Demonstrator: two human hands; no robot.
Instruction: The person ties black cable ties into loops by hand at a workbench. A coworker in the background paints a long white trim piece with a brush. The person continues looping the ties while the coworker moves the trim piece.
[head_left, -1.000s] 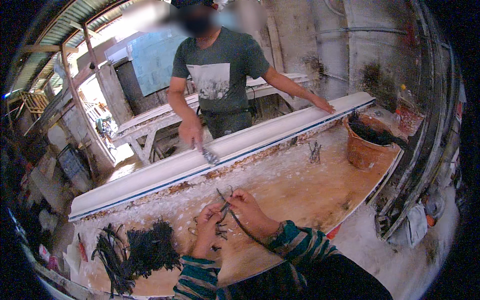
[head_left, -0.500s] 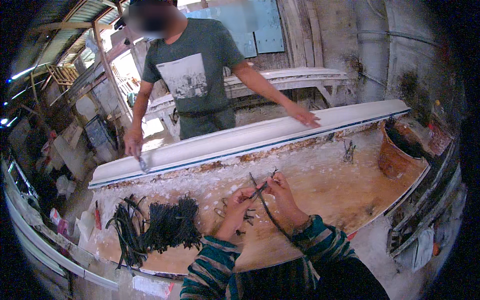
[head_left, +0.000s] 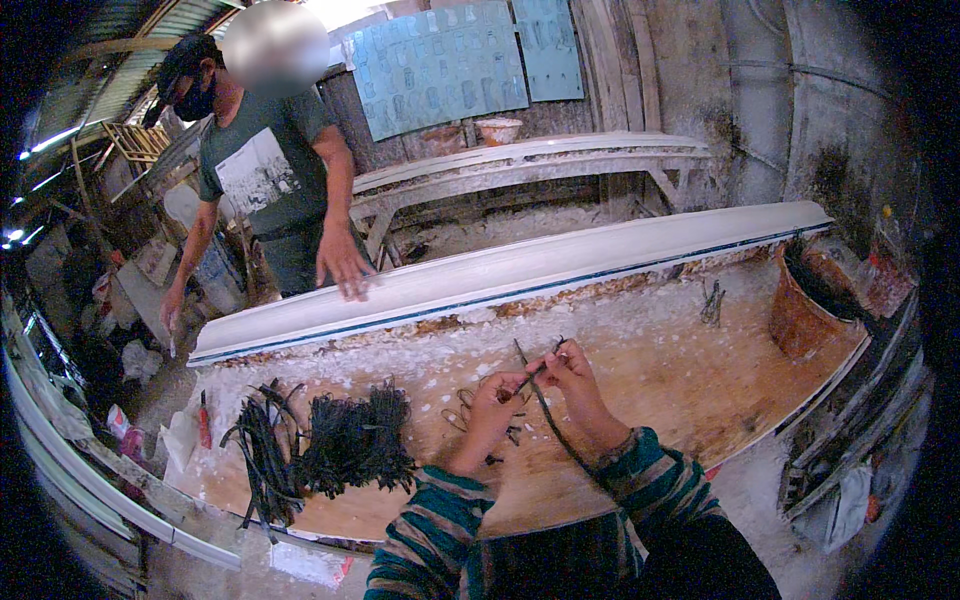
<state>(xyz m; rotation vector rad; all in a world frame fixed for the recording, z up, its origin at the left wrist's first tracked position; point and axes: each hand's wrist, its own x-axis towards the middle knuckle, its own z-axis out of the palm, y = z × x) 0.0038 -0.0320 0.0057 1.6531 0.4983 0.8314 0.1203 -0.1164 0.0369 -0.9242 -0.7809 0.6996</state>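
Observation:
Both hands meet over the wooden board. My left hand (head_left: 490, 412) pinches a thin dark strip (head_left: 554, 428). Close beside it, my right hand (head_left: 580, 395) pinches the strip near its upper end, with the fingertips of both hands almost touching. A long tail of the strip hangs down toward my right sleeve. Under and beside my left hand lie a few thin looped pieces (head_left: 462, 408). Farther left rests a thick pile of short black tied strips (head_left: 355, 440), and next to it are longer flat black strips (head_left: 265, 465).
A long white moulding (head_left: 520, 265) with a blue edge spans the far side of the board (head_left: 700, 390). A brown bucket (head_left: 805, 315) stands at the right. A red-handled tool (head_left: 205, 420) lies at the left. Across the moulding stands a co-worker (head_left: 270, 180).
The co-worker has shifted left along the moulding, one hand now over its left part and the other lowered past its end. My hands stay together on the strip, with little visible movement.

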